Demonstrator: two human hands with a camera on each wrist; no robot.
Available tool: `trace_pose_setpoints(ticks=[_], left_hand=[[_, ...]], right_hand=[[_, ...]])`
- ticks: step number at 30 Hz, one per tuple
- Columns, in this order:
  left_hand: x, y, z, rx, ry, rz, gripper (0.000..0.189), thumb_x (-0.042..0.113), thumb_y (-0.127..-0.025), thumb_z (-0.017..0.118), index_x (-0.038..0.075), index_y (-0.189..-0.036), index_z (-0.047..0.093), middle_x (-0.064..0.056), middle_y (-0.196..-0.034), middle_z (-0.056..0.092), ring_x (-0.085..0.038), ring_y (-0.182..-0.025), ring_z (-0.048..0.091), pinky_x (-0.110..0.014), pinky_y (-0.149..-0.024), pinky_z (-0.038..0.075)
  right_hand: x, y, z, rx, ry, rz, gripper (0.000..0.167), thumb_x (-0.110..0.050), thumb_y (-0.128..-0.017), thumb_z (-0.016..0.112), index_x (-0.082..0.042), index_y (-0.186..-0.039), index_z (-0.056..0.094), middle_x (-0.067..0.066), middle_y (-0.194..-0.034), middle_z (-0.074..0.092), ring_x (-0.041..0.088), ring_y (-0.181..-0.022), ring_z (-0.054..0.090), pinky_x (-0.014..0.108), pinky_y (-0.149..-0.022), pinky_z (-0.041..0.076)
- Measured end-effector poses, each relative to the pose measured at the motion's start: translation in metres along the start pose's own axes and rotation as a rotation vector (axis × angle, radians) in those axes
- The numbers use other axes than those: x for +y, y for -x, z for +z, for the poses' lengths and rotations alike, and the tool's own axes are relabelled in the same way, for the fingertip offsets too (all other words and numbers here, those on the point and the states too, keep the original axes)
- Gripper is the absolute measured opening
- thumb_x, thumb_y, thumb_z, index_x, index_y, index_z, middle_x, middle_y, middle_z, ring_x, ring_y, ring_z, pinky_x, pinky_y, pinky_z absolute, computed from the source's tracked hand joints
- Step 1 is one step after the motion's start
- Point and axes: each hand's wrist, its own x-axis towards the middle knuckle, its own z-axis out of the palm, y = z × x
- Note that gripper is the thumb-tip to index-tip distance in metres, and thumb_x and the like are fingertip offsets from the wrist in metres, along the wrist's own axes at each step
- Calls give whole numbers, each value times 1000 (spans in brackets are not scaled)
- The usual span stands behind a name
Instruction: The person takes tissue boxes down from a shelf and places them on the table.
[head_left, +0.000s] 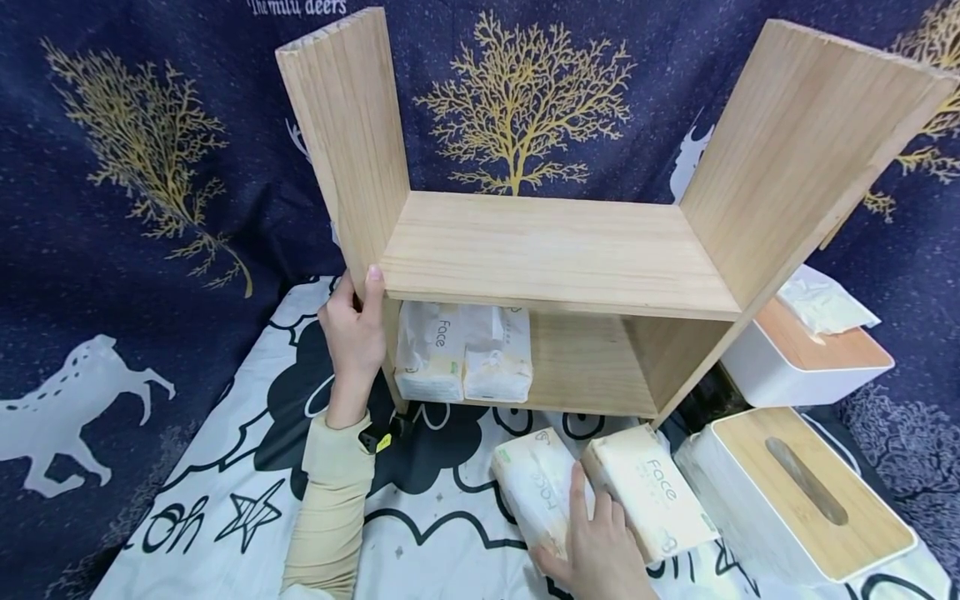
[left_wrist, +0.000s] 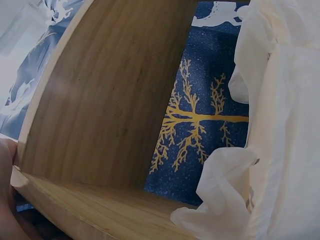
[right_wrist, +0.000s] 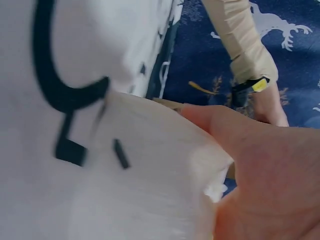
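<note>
A light wooden shelf unit (head_left: pixel 555 254) stands upright, and my left hand (head_left: pixel 356 333) grips its left side panel at the height of the middle board. Below that board, two tissue packs (head_left: pixel 431 354) sit side by side at the left end of the lower compartment. My right hand (head_left: pixel 600 546) holds a tissue pack (head_left: pixel 528 479) in front of the shelf, thumb on one side and fingers on the other. Another tissue pack (head_left: pixel 660 496) lies just right of it, close to those fingers. In the right wrist view the held pack (right_wrist: pixel 155 165) fills much of the foreground.
At the right stands a white tissue box (head_left: pixel 810 492) with a slotted wooden lid. Behind it, a second tissue box (head_left: pixel 802 367) has tissue on top. A patterned white cloth (head_left: pixel 420 550) covers the surface, and a dark blue tree-print cloth (head_left: pixel 187 250) hangs behind.
</note>
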Motion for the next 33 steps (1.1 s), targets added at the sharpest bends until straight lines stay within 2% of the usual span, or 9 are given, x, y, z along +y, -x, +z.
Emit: trace_pose_setpoints(ticks=[6,10,13,18,22,24,27,30,33], left_hand=[[0,0,0,0,9,3,42,41,-96,53,4,-112,68,-19,-86,71,-18,-62,54,-18,-50,36],[0,-1,1,2,24,7,42,40,-96,54,4,-113,68,-19,-91,72,-18,-64,56,-18,-52,36],[0,-1,1,3,32,-1,43,40,-96,54,4,-114,67,-19,-93,72,-18,-65,56,-18,-52,37],[0,0,1,12,29,-11,42,41,-96,54,4,-111,68,-19,-88,71,-16,-63,53,-19,-52,36],[-1,0,2,19,24,-6,41,40,-96,54,4,-109,68,-18,-83,70,-13,-59,50,-19,-51,34],[-2,0,3,16,22,-2,41,40,-96,54,4,-109,68,-17,-82,70,-12,-58,49,-19,-50,34],[-2,-1,4,20,19,0,41,40,-95,54,4,-107,68,-17,-78,68,-11,-56,47,-19,-49,32],[-3,0,4,30,16,2,40,40,-95,55,3,-105,68,-17,-76,67,-10,-54,45,-19,-49,32],[-3,0,3,40,21,5,40,39,-95,55,3,-106,68,-18,-79,68,-9,-56,47,-19,-50,32]], right_hand=[[3,5,-27,104,-31,-197,101,-66,-76,67,0,-147,36,28,-144,40,45,-122,48,57,-93,46],[2,2,-54,111,-80,-268,83,-55,-84,67,-2,-143,44,25,-140,46,42,-122,50,56,-91,48],[-1,-3,-73,133,-96,-314,69,-45,-87,68,-2,-138,50,23,-130,56,36,-113,58,51,-85,51],[-9,-21,-96,216,-149,-405,41,-25,-89,69,-5,-124,63,9,-98,68,14,-73,60,31,-59,48],[-13,-42,-107,246,-182,-465,14,-15,-89,66,-7,-100,69,-1,-71,60,9,-57,48,25,-49,36],[-14,-53,-110,215,-204,-466,7,-13,-90,64,-6,-90,66,-5,-59,42,8,-49,36,22,-45,29],[-15,-70,-110,176,-217,-432,16,-14,-89,62,-1,-97,66,-5,-55,34,8,-46,31,22,-43,26],[-20,-84,-107,135,-236,-408,48,-20,-89,64,7,-127,54,0,-59,40,11,-47,37,24,-43,31],[-28,-93,-103,120,-262,-429,81,-29,-89,67,9,-147,26,17,-88,60,19,-64,53,30,-53,43]])
